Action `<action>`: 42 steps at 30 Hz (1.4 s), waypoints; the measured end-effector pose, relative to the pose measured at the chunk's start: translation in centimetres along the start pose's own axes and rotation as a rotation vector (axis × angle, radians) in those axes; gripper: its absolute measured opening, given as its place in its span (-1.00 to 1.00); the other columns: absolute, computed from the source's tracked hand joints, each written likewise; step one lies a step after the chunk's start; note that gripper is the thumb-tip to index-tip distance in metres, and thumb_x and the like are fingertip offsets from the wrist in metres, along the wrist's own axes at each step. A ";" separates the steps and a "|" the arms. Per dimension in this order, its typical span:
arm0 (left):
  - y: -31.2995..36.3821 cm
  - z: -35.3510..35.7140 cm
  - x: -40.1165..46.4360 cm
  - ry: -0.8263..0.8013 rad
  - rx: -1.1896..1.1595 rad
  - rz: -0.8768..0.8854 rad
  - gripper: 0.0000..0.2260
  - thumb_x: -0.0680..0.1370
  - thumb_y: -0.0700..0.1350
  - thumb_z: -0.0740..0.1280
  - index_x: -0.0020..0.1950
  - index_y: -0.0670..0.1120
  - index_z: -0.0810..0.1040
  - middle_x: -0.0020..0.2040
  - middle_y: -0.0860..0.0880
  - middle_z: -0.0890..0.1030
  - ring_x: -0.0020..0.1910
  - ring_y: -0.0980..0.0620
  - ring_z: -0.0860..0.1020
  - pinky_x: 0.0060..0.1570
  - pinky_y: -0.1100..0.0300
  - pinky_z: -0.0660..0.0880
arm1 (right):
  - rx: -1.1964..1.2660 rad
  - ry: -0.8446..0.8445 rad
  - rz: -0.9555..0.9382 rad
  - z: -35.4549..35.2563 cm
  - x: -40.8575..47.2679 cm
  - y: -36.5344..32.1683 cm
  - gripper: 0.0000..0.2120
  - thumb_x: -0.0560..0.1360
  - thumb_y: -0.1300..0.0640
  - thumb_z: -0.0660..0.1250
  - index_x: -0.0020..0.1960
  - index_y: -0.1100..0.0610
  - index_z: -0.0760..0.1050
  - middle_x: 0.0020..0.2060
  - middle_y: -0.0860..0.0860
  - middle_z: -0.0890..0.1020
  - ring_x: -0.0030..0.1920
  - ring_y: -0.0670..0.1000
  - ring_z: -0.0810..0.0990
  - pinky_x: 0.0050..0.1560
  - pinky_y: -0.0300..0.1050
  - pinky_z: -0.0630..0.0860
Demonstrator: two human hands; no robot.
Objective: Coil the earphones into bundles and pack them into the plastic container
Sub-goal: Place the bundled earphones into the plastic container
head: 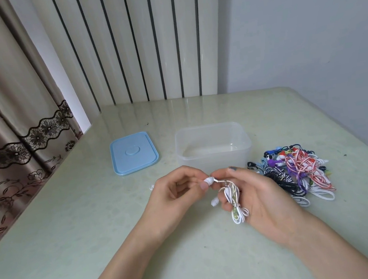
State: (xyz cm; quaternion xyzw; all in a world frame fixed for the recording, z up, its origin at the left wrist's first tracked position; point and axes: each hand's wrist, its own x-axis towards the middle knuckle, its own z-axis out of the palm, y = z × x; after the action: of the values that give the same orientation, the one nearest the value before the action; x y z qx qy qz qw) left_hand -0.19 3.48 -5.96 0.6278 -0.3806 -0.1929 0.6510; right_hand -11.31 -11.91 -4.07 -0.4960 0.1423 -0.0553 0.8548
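White earphones (233, 199) sit half-coiled in the right hand (252, 191) above the surface (74, 234) while the left hand (180, 189) pinches an earbud, so coiling is underway; next, probably, tuck the end and drop the bundle into the empty container (214, 145).

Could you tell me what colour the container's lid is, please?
Light blue; the lid shows in the head view.

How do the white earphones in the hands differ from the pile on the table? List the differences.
The white earphones are one set, gathered into a loose bundle. The right hand holds it above the table while the left hand pinches one earbud. The pile of earphones is many sets, lying loose on the table right of the plastic container. The held set is white; the pile mixes black, purple, red-striped, blue and white. Neither is in the container.
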 end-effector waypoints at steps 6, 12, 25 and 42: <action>1.4 -0.5 0.5 0.109 0.087 -0.003 -0.94 0.60 -0.08 0.38 -0.01 0.02 0.65 -0.10 0.01 0.68 -0.13 0.02 0.62 -0.21 0.12 0.54 | -0.065 -0.003 -0.058 0.5 -0.1 -2.3 -0.67 0.44 0.48 0.26 0.19 0.39 0.51 -0.07 0.19 0.67 -0.20 0.02 0.64 -0.19 -0.20 0.57; 2.3 -2.2 4.3 0.328 0.561 0.073 -0.84 0.61 -0.11 0.36 0.17 0.08 0.58 0.00 0.15 0.60 -0.06 0.18 0.55 -0.09 0.32 0.46 | -0.409 0.185 -0.143 3.8 3.8 -8.5 -0.76 0.50 0.44 0.30 0.15 0.30 0.49 -0.05 0.26 0.65 -0.12 0.16 0.72 0.13 -0.01 0.57; 0.2 -3.3 8.9 0.266 0.753 -0.165 -0.77 0.63 -0.15 0.25 0.22 0.00 0.63 0.11 0.02 0.62 -0.11 0.12 0.62 -0.07 0.25 0.39 | -1.407 0.144 0.227 5.5 13.0 -7.5 -0.73 0.53 0.25 0.16 0.22 0.22 0.42 0.09 0.18 0.59 0.09 0.16 0.64 0.09 0.05 0.63; 1.5 -2.3 6.4 0.363 0.765 -0.036 -0.82 0.64 -0.05 0.28 0.24 0.07 0.48 -0.05 0.05 0.52 -0.16 0.16 0.52 -0.10 0.13 0.45 | -1.728 0.163 -0.155 3.8 6.8 -10.4 -0.79 0.45 0.26 0.20 -0.06 0.02 0.55 -0.05 0.00 0.60 0.01 0.10 0.59 -0.01 -0.13 0.53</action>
State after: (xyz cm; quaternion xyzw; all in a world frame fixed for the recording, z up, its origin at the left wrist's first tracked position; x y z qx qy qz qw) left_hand 5.24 0.55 -2.68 0.8544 -0.2931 0.0645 0.4242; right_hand -3.20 -15.63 5.41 -0.9737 0.1609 -0.0215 0.1599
